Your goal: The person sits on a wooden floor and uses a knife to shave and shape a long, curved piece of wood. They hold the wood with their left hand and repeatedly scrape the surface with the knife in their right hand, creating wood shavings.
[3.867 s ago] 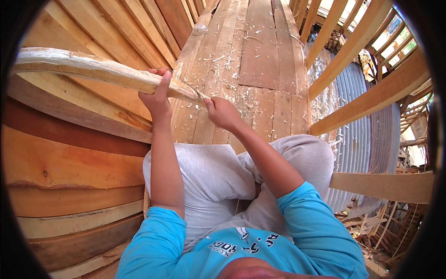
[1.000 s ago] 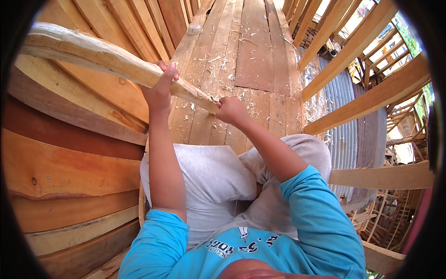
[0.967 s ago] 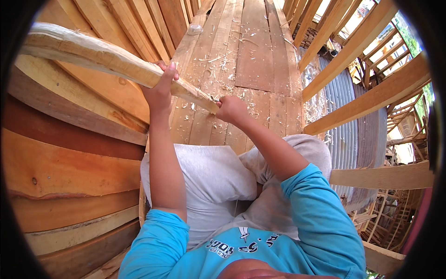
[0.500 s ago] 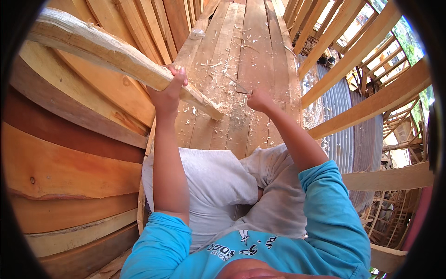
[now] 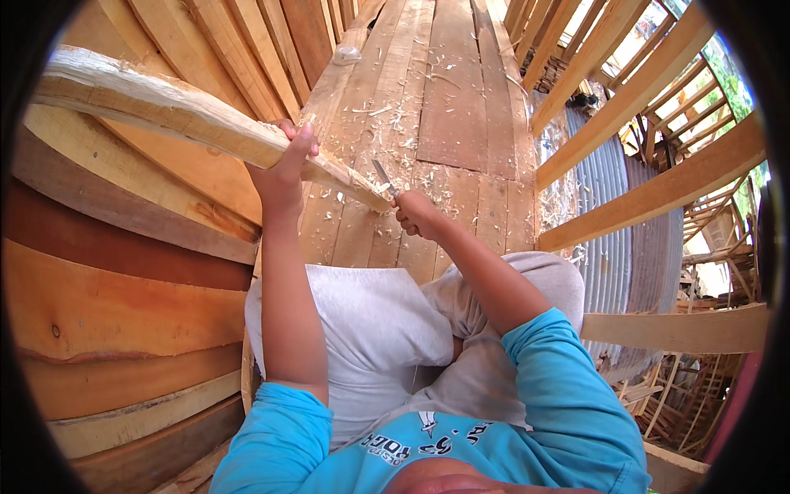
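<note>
knife point(image 5: 383, 175) back near beam point(image 5: 193, 113), angled forward

On your left, broad boards point(image 5: 123, 296) in orange and brown tones stand side by side as a wall. Ahead of you, a plank floor point(image 5: 453, 107) runs to the far end. Along your right, spaced timber slats point(image 5: 666, 196) leave the side open, with grey corrugated sheeting point(image 5: 605, 210) beyond, and bright daylight and greenery point(image 5: 738, 90) at far right.
</note>
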The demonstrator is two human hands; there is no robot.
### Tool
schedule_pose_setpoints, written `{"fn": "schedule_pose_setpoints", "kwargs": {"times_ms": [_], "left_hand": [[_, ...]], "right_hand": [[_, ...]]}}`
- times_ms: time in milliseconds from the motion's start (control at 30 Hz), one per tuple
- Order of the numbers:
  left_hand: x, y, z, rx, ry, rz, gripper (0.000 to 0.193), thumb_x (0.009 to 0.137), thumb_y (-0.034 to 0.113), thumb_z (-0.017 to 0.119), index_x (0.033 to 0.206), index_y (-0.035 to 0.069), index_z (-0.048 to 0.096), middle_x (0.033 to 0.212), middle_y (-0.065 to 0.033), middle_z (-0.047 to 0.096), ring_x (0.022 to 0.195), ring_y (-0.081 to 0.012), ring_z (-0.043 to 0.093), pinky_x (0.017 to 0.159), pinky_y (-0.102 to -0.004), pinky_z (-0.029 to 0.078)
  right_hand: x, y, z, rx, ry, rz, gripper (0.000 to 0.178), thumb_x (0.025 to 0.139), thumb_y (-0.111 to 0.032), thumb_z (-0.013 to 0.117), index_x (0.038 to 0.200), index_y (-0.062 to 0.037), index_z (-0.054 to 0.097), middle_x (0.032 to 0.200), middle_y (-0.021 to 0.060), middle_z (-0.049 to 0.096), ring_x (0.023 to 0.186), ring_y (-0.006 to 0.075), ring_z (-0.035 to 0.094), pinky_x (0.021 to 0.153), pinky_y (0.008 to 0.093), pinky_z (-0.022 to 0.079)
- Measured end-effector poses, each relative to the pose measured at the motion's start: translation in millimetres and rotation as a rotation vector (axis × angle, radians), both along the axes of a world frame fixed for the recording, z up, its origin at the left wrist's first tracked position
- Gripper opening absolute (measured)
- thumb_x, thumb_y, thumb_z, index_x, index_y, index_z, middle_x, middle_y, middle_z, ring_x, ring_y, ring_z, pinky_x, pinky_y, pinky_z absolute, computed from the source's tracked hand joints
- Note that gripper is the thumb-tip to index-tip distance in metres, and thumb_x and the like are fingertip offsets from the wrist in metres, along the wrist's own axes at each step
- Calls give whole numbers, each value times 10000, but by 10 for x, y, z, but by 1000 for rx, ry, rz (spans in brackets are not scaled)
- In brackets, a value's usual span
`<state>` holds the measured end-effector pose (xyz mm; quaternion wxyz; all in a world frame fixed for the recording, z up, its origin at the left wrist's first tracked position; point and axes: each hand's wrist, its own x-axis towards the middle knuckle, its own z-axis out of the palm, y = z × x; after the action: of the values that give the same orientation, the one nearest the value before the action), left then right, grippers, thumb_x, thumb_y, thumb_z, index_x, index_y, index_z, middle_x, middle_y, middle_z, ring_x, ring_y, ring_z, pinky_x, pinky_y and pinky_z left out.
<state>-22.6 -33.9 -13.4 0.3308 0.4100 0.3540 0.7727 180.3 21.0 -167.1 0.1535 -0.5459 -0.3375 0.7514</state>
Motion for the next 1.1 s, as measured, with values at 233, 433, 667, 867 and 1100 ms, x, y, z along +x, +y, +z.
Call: {"fn": "schedule_pose_setpoints", "kwargs": {"times_ms": [233, 433, 667, 867, 1100], "left_hand": [[34, 46, -21, -2, -15, 2, 218, 842, -43, 667, 870, 95, 501, 769, -18, 500, 671, -156, 537, 742, -366, 481], [5, 28, -22, -19, 6, 9, 226, 850, -30, 665, 892, 108, 491, 767, -8, 481, 672, -154, 521, 771, -388, 480], [36, 29, 3, -25, -7, 0, 225, 861, -26, 655, 889, 120, 486, 763, -6, 476, 679, -160, 518, 791, -409, 478], [-23, 46, -58, -9, -33, -26, 219, 855, -49, 652, 880, 92, 487, 794, -12, 495, 650, -160, 549, 741, -388, 488], [-11, 20, -23, -40, 8, -33, 222, 874, -14, 643, 885, 133, 478, 696, -9, 463, 689, -159, 503, 831, -419, 458]], "right_hand": [[8, 142, -243, 90, -50, 9, 143, 917, -187, 386, 828, -111, 469, 585, -5, 386, 427, 108, 317, 382, 305, 203], [-28, 220, -192, -168, 89, 0, 160, 890, -167, 340, 794, -124, 461, 575, -21, 363, 417, 83, 284, 368, 283, 192], [-19, 266, 39, -151, 139, 121, 191, 877, -170, 331, 796, -91, 485, 576, -12, 358, 425, 90, 274, 376, 281, 209], [-138, 143, 200, 238, -226, 260, 331, 888, -255, 381, 894, 38, 537, 674, 87, 473, 469, 159, 368, 408, 355, 295], [-75, 192, 272, 183, -123, 270, 283, 918, -328, 434, 734, -112, 443, 556, -27, 348, 418, 88, 247, 383, 304, 188]]}}
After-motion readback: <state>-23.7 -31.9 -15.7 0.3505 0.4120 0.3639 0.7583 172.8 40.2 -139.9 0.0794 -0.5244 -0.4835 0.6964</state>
